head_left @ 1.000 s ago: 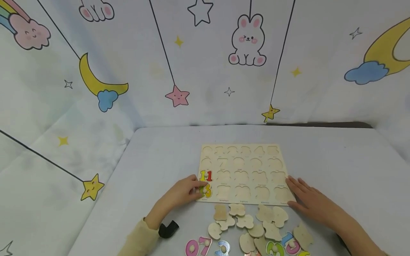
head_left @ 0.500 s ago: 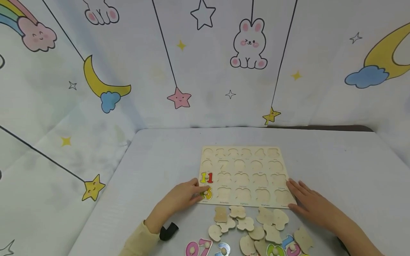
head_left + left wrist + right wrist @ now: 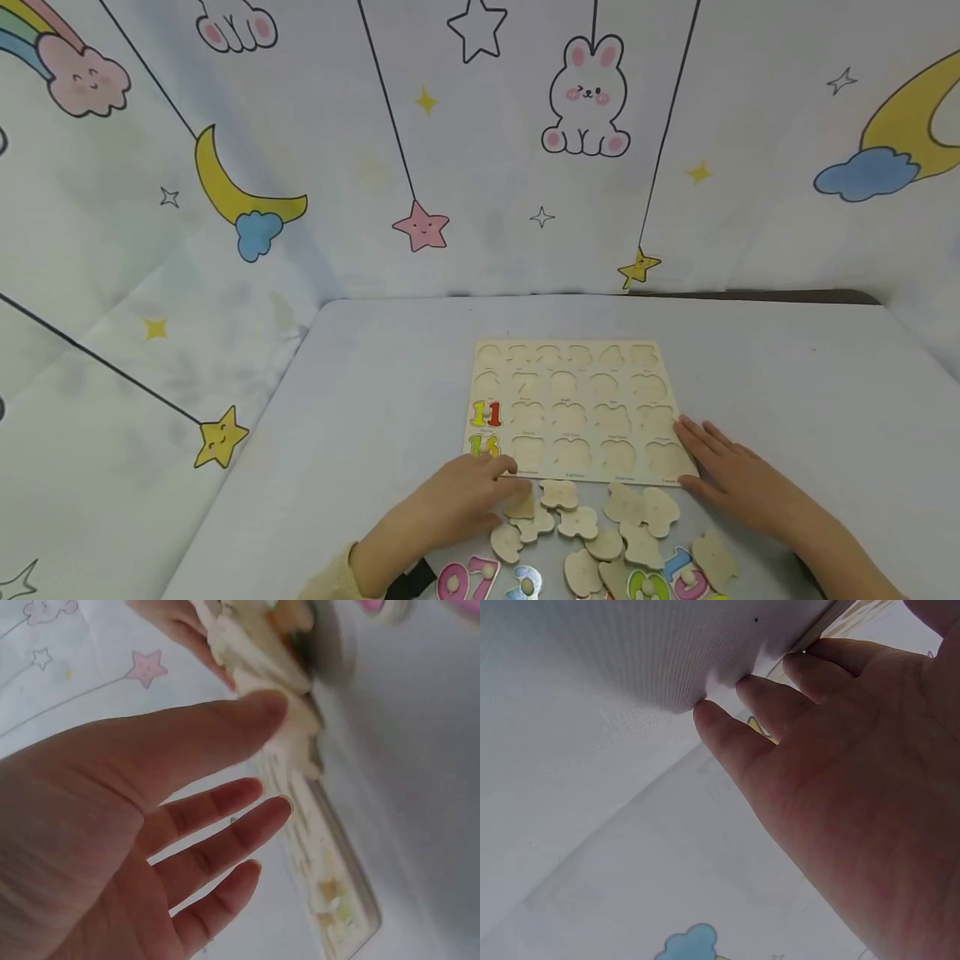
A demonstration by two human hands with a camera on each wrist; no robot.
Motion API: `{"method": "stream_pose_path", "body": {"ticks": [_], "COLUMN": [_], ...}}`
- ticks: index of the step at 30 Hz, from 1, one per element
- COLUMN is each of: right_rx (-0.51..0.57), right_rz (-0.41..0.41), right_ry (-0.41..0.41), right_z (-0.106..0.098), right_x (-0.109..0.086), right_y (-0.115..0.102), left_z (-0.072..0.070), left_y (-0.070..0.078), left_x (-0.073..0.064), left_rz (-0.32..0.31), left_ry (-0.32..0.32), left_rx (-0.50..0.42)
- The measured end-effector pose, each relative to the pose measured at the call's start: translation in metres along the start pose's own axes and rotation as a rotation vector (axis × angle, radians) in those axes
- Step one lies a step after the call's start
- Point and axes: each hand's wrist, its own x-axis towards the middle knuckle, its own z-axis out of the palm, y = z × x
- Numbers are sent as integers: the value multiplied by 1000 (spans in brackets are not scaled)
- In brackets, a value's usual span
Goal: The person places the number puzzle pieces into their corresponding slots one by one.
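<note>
White fabric backdrop (image 3: 487, 150) with cartoon bunnies, moons, clouds and stars, rising behind a white-covered table (image 3: 375, 375). On the table's near half lies a flat, pale wooden puzzle board (image 3: 583, 402), its long axis running left to right and its far edge roughly parallel to the table's far edge. Four rows of shallow recesses cover it. At its left end, one above the other, sit two number pieces: 11 (image 3: 486, 414), in yellow and red, and 16 (image 3: 483, 444), in green and yellow, upright to the viewer. Small words are printed under the recesses, too blurred to read surely.

Loose pieces (image 3: 577, 523) lie in a heap along the near edge, most showing plain wood, turned various ways. Nearer still are a pink 0 (image 3: 453, 582) and 7 (image 3: 483, 575), with knobs.

The left hand (image 3: 457, 500) is over the board's near left corner and the closest loose pieces, fingers apart and gripping nothing; whether it touches a piece cannot be told. The right hand (image 3: 738, 477) lies with fingers extended, fingertips at the board's right edge.
</note>
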Motion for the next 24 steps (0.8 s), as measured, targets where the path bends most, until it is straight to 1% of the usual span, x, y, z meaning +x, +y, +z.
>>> {"method": "stream_pose_path", "body": {"ticks": [2, 7, 9, 13, 18, 20, 24], "right_rx": [3, -4, -3, 1, -4, -3, -5], "right_rz": [3, -8, -11, -6, -5, -6, -7], "right_ry": [0, -11, -6, 9, 13, 15, 19], "right_z": [0, 7, 9, 7, 3, 2, -1], "right_x": [-1, -4, -5, -7, -6, -6, -5], "right_y": [1, 0, -1, -2, -2, -3, -3], "left_z": [4, 18, 20, 22, 26, 29, 31], "left_y": [3, 6, 5, 0, -10, -14, -20], "left_x": [1, -1, -2, -1, 2, 3, 3], "left_rz": [33, 103, 103, 70, 48, 6, -127], "left_ry": [4, 42, 45, 42, 77, 97, 137], "left_rx": [-10, 5, -40, -184, -360, -460, -698]}}
